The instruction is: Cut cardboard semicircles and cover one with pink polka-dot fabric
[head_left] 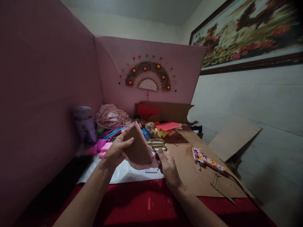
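Both hands hold up a fan-shaped piece of brown cardboard [137, 146] edged with pink dotted fabric, just above the table. My left hand [115, 152] grips its left edge, thumb lying across the cardboard face. My right hand [168, 168] pinches the lower right corner of the piece. Gold-handled scissors [157, 143] lie on the table right behind the piece. A white sheet [123, 173] lies under it.
A flower-patterned glue gun [207, 160] with a dark cord rests on a brown cardboard sheet [189, 170] at the right. A purple bottle [84, 124], bunched pink cloth [111, 116], red paper [168, 126] and coloured scraps crowd the back. Pink boards wall the left and rear.
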A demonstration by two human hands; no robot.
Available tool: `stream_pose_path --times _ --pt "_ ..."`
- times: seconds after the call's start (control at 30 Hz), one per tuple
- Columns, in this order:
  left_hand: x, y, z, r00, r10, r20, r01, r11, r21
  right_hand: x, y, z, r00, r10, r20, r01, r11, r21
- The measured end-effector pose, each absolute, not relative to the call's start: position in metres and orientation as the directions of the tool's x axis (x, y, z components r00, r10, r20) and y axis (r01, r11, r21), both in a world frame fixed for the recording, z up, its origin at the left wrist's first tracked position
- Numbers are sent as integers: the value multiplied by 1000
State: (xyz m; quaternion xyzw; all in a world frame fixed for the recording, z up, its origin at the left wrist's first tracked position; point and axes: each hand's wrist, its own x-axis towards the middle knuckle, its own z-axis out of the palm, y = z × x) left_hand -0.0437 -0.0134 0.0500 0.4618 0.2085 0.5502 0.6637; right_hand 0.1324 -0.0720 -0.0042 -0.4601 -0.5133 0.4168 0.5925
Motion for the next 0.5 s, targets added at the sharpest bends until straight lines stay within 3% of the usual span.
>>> stream_pose_path --times 0.33,0.5 --pt "-44 -12 48 282 929 238 -544 -50 838 147 -90 13 -93 995 28 -145 14 -989" --pt "-44 -13 49 292 925 243 -541 -49 839 151 -95 11 -108 994 -1 -149 -17 -989"
